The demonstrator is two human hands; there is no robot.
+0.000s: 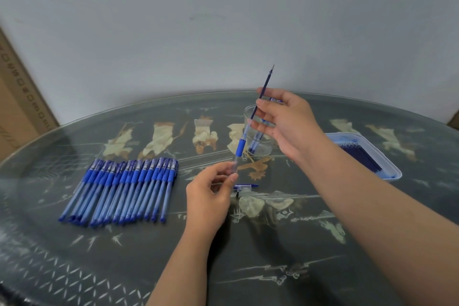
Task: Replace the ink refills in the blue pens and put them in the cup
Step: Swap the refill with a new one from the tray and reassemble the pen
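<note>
Glossy dark glass covers the round table, with pale inlaid figures under it, and a plain grey wall rises behind. Above the glass a pen is held tilted in the air. The left hand pinches its clear lower end between thumb and fingertips, and the blue rubber grip sits just above those fingers. A thin dark refill stands out of the pen's top, metal tip uppermost. The right hand pinches it in its fingertips about midway along.

Just behind the right fingers stands a clear round cup with a few pens leaning in it. Just right of the left fingertips, a small blue-and-clear cap lies flat on the glass.

Well left of the left hand, a tight row of pens lies side by side, grips pointing away from the person. Beyond the right wrist, near the table's curved far edge, sits a pale blue rectangular tray of dark refills. The hands work over the stretch of glass between row and tray. A cardboard box stands at far left.
</note>
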